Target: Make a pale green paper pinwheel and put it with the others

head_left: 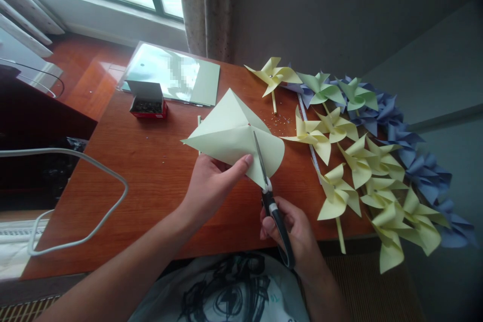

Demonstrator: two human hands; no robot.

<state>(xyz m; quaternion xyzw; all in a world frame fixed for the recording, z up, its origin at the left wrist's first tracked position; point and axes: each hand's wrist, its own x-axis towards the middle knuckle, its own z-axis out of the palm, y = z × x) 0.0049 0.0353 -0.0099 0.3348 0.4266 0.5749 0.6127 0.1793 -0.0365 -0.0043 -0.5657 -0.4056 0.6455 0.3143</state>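
Hands apart: left hand pinches the folded paper above the desk, right hand grips scissors cutting along a crease; the thumb lies near the blades, so drift could nick it or overcut.

Both forearms are bare from elbow to wrist; no sleeve, watch, bracelet or ring shows on either. The left hand and the right hand are ungloved, with short, unpainted fingernails. The torso at the bottom edge of the view wears a light grey-white shirt. The shirt front bears a large dark line-drawn graphic with a rounded, eye-like shape. The graphic's remaining detail is too creased to read.
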